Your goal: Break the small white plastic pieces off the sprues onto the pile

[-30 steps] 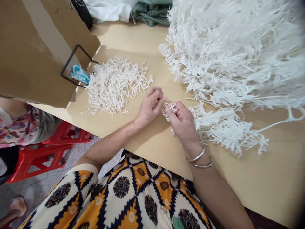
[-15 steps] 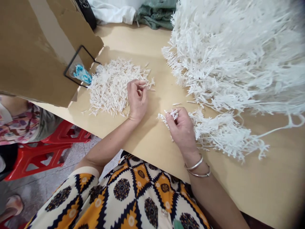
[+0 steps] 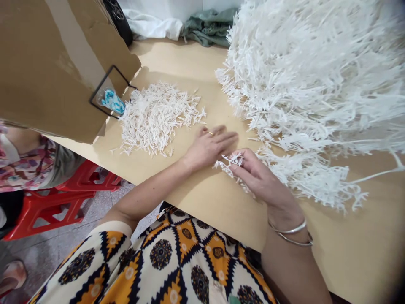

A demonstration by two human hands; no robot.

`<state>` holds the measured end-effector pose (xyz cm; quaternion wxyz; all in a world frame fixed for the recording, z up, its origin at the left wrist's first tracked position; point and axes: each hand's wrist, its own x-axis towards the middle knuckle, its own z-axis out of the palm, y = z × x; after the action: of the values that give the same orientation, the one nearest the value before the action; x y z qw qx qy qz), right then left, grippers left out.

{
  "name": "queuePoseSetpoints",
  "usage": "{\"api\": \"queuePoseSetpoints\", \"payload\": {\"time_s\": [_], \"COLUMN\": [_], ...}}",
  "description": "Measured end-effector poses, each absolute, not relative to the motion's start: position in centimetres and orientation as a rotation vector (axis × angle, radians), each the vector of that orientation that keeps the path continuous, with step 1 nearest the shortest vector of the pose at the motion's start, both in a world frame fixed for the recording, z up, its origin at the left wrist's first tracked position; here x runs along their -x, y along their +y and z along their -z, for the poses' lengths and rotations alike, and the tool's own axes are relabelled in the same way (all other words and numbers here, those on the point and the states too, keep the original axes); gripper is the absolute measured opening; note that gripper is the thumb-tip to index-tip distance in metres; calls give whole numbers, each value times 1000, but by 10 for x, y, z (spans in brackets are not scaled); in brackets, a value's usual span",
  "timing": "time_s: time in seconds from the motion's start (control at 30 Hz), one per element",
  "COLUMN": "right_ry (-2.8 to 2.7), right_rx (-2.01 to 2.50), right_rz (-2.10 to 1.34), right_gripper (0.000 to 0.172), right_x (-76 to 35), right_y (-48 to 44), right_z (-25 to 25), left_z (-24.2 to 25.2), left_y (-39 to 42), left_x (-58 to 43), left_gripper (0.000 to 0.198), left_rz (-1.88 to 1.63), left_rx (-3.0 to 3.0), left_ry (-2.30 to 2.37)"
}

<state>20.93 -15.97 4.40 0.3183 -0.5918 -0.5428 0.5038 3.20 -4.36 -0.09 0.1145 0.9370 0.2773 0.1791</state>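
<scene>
My right hand (image 3: 264,179) is closed on a small bunch of white branched plastic-like sprigs (image 3: 233,159), which stick out past the thumb and fingertips. My left hand (image 3: 210,147) stretches over the table just left of that bunch, its fingers extended and slightly blurred, with a ring on one finger. Nothing shows in the left hand. Left of it lies a low pile of short, loose white pieces (image 3: 152,120). A tangled cluster of white strands (image 3: 319,177) lies right of my right hand, joined by a long strand to a much larger white heap (image 3: 316,76) behind.
A cardboard box (image 3: 63,71) stands at the left, with a black wire frame (image 3: 95,92) and a clear cup holding something blue and white (image 3: 113,101) beside it. White and green cloths (image 3: 207,27) lie at the back. Red stools (image 3: 50,207) and a seated person are at the left.
My left hand has left the pile of short pieces and moved right, its fingers going from bent to extended. My right hand has shifted slightly right and towards me, still holding the sprigs.
</scene>
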Motion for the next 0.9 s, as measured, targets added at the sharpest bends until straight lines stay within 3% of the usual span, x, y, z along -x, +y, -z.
{"api": "queuePoseSetpoints", "payload": {"time_s": [0.13, 0.23, 0.33, 0.43, 0.53, 0.67, 0.9], "right_ry": [-1397, -1280, -1089, -977, -909, -890, -887], "right_rx": [1573, 1539, 1514, 1514, 1523, 1519, 1522], "right_rz": [-1179, -1148, -1072, -1017, -1022, -1005, -881], "right_gripper": [17, 25, 35, 40, 36, 27, 23], "right_x": [-205, -198, -190, -186, -186, -187, -182], "right_y": [-157, -154, -151, -149, -149, -148, -148], "right_z": [-31, -22, -19, -20, -20, -17, -14], "left_z": [9, 7, 0, 2, 14, 16, -19], "left_y": [-31, -24, -29, -33, -27, -16, -36], "left_x": [-15, -6, -10, -19, -19, -7, -14], "left_gripper": [41, 39, 38, 41, 43, 40, 33], "left_rz": [-792, -980, -1019, -829, -702, -875, -927], "left_rx": [-2516, -2415, -2546, -2679, -2640, -2461, -2233], "left_ry": [1434, 1607, 1406, 1023, 1079, 1375, 731]}}
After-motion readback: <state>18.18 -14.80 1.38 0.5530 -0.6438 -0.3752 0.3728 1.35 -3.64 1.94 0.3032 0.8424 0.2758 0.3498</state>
